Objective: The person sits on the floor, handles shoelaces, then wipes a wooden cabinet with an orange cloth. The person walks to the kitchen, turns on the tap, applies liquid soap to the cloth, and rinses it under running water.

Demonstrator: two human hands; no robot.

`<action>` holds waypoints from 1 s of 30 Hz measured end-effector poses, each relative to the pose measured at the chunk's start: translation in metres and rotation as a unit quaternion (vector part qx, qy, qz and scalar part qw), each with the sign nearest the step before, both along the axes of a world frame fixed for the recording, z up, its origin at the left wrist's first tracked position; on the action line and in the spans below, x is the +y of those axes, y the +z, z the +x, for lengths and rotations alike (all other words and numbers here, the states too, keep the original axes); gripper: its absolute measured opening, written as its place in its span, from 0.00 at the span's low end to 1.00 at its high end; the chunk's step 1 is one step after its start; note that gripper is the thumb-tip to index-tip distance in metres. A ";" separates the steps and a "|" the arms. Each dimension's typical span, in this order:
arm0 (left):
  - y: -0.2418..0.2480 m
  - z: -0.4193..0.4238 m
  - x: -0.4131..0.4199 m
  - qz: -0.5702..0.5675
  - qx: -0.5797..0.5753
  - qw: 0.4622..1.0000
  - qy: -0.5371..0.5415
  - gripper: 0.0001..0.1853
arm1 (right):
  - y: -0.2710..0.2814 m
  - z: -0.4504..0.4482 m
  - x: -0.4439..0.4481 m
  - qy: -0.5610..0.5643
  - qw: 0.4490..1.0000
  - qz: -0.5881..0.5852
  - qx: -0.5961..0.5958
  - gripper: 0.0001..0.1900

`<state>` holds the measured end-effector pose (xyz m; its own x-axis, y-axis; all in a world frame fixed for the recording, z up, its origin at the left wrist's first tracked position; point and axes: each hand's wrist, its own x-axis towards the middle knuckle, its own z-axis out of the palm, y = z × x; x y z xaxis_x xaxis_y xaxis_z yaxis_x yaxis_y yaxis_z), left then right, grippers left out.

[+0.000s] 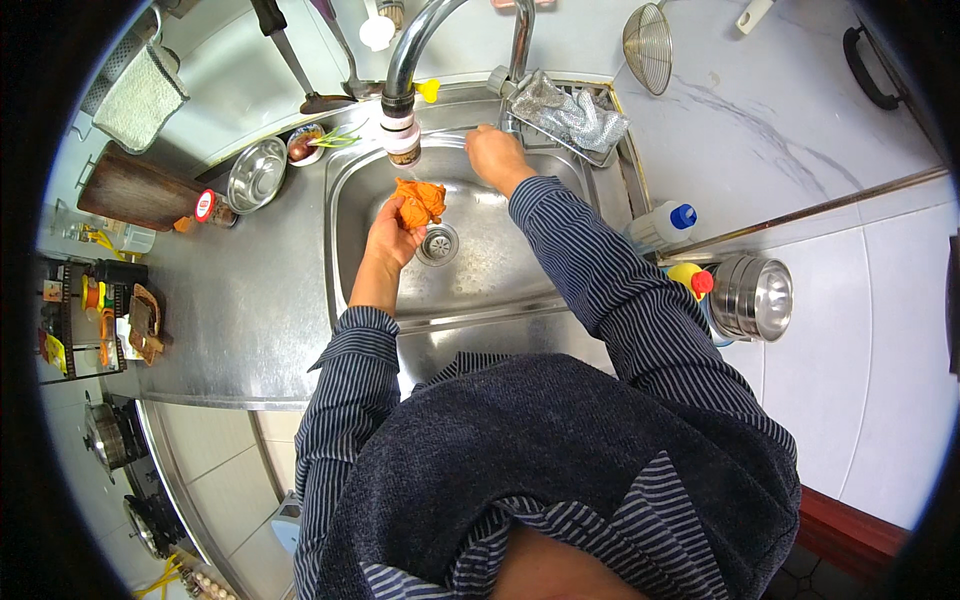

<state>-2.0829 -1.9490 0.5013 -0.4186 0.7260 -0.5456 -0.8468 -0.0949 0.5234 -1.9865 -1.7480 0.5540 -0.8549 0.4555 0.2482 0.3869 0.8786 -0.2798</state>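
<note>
A crumpled orange cloth (420,202) is held in my left hand (396,234), over the stainless steel sink basin (480,277) near its drain strainer (437,244). The faucet's filter nozzle (400,139) hangs just above the cloth. My right hand (496,156), its fingers curled, is at the back rim of the sink by the base of the curved chrome faucet (424,34). Whether those fingers grip a faucet lever is hidden by the hand itself.
Silvery mesh cloths (566,112) lie on a metal rack behind the sink's right side. To the left are a steel bowl (256,175), a small bowl with an onion (304,145) and a red-lidded jar (215,208). A blue-capped bottle (660,225) stands right of the sink.
</note>
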 end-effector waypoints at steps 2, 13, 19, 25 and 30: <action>-0.001 -0.001 0.003 -0.002 0.010 1.000 -0.005 0.19 | -0.001 0.000 0.002 0.002 1.000 0.003 -0.004 0.09; 0.006 -0.005 0.018 0.024 0.038 0.998 -0.036 0.20 | -0.041 -0.008 -0.058 -0.015 0.947 -0.249 0.203 0.16; -0.014 -0.021 0.007 0.015 0.040 0.999 -0.033 0.22 | -0.047 -0.027 -0.069 -0.026 0.663 -0.728 0.171 0.12; -0.018 -0.018 0.016 0.093 -0.082 0.992 0.030 0.15 | -0.055 -0.014 -0.098 -0.030 0.849 -0.500 0.166 0.10; -0.041 -0.019 0.021 -0.115 0.172 0.977 0.053 0.10 | -0.072 -0.017 -0.070 -0.037 0.838 -0.488 0.244 0.14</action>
